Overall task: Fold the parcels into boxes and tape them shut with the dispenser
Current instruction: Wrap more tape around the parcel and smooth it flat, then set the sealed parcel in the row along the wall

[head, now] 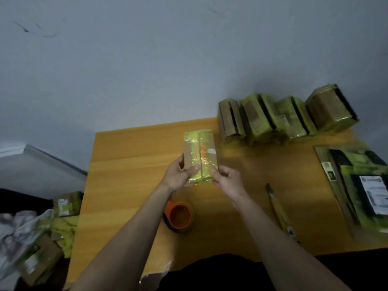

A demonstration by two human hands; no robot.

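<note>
Matt brown cardboard box (199, 156) under glossy yellow tape, on smooth wood-grain table (130, 164).

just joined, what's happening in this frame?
A person is holding a small cardboard box wrapped in yellow-green tape over the wooden table, the left hand and right hand gripping its near end. A tape roll sits on the table under the forearms, with a utility knife to the right. Four taped boxes line the far edge, and flat parcels are stacked at the right.
</note>
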